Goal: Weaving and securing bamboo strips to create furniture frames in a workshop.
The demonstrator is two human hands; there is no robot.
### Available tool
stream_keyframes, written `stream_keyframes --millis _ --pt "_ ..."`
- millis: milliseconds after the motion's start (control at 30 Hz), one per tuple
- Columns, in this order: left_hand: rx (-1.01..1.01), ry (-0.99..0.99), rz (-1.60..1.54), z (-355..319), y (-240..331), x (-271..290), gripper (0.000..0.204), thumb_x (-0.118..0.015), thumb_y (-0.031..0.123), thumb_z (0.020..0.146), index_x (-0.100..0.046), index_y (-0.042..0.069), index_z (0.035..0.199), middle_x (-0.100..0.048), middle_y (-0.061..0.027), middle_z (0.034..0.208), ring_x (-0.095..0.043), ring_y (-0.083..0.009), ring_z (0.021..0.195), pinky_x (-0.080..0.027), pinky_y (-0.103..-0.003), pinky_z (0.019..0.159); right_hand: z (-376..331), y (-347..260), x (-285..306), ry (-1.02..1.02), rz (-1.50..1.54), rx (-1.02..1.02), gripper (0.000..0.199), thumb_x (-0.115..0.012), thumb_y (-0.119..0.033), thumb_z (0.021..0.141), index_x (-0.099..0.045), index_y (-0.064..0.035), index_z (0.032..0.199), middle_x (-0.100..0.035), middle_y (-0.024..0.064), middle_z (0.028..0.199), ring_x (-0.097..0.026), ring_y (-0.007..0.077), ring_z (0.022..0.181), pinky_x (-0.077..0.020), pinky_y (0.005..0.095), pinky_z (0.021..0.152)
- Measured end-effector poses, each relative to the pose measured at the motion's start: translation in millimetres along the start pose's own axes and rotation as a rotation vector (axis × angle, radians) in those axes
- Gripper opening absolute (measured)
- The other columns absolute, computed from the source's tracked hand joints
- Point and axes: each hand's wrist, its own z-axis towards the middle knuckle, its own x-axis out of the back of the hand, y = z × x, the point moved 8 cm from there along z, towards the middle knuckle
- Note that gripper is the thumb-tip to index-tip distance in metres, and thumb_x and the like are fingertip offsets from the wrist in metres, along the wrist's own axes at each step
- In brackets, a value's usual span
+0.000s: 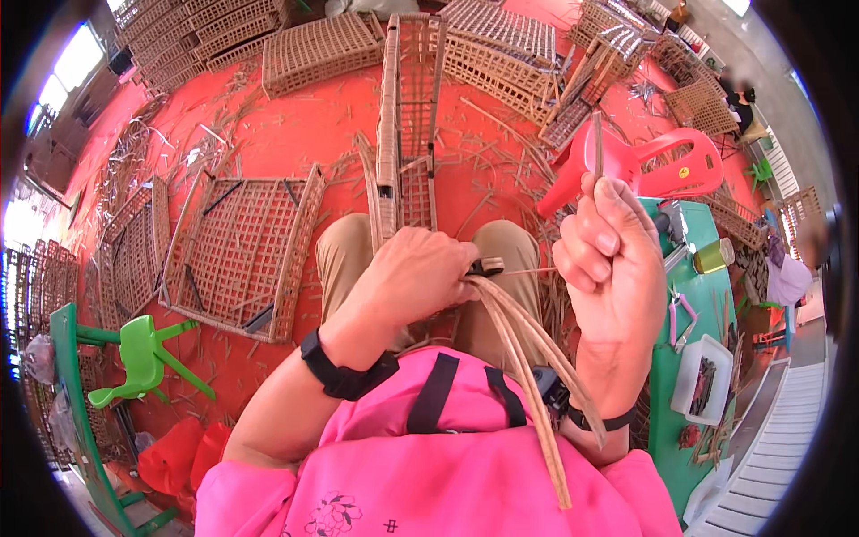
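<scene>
Tan cane strips (519, 353) hang, in the head view, from the left hand (416, 273), whose fingers pinch them beside a small dark piece (488, 267) above the lap, the free ends trailing over the pink shirt (420, 488). The right hand (608, 242) is clenched round a thin strip (598, 143) that pokes up past its thumb; a fine strand (532, 270) spans the gap between the hands, though I cannot tell whether it is the same piece. Too sharp a tug could snap that strand or drag it from the pinch, and the dangling strips might catch on the right wristband (617, 421). An upright woven frame (420, 89) stands between the knees and may tip if they part. Beyond the right hand sits a red stool (658, 166); the left edge of the green table (662, 421) runs near the right forearm, so a wide elbow could knock the pink-handled tool (673, 320) by that edge. A cup (713, 257) stands toward the table's right edge, with a white tray (702, 380) nearer the body. Woven crates (499, 54) and cane scraps crowd the red floor (331, 125).
</scene>
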Motion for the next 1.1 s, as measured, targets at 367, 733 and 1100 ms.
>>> stream_keyframes --millis 367,733,1100 --pt "0.001 -0.003 0.028 -7 7 -4 0.037 -0.069 0.039 0.086 -0.059 0.004 0.082 -0.064 -0.0184 0.073 -0.065 -0.0409 0.075 -0.048 -0.052 0.067 -13 15 5 0.0 0.045 -0.052 0.014 -0.059 -0.017 0.101 -0.064 -0.0033 0.103 -0.048 -0.001 0.063 -0.041 0.0073 0.049 -0.0327 0.0213 0.045" --pt "0.07 -0.069 0.093 0 8 1 0.026 -0.068 0.029 0.085 -0.062 0.004 0.081 -0.066 -0.0163 0.072 -0.068 -0.0372 0.076 -0.052 -0.048 0.067 -7 16 8 -0.022 0.072 -0.069 0.017 -0.058 -0.018 0.102 -0.063 -0.0028 0.104 -0.049 -0.0002 0.065 -0.044 0.0087 0.051 -0.0342 0.0232 0.046" --pt "0.071 -0.089 0.06 -1 10 1 0.024 -0.069 0.025 0.084 -0.062 0.002 0.084 -0.068 -0.0168 0.081 -0.068 -0.0373 0.08 -0.052 -0.048 0.07 -5 18 4 -0.05 0.09 -0.071 0.017 -0.058 -0.018 0.102 -0.063 -0.0021 0.105 -0.05 0.0001 0.063 -0.045 0.0091 0.049 -0.0342 0.0233 0.045"
